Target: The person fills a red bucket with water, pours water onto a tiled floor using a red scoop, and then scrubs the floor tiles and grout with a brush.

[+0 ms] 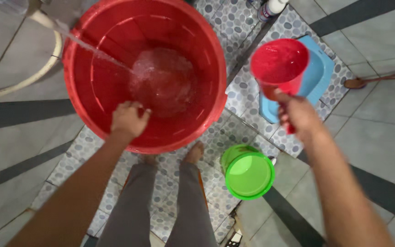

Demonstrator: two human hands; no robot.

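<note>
left hand [129, 120] clutching red tub [197, 41] rim, right hand [298, 114] around red dipper [280, 64]

A white bottle [270, 8] with a dark label band stands at the top edge, partly cut off.

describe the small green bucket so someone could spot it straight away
Start at the big red tub being filled with water. Just below and to its right, on the tiled floor beside the person's feet, stands the green bucket. It is the only green thing, far smaller than the tub.
</note>
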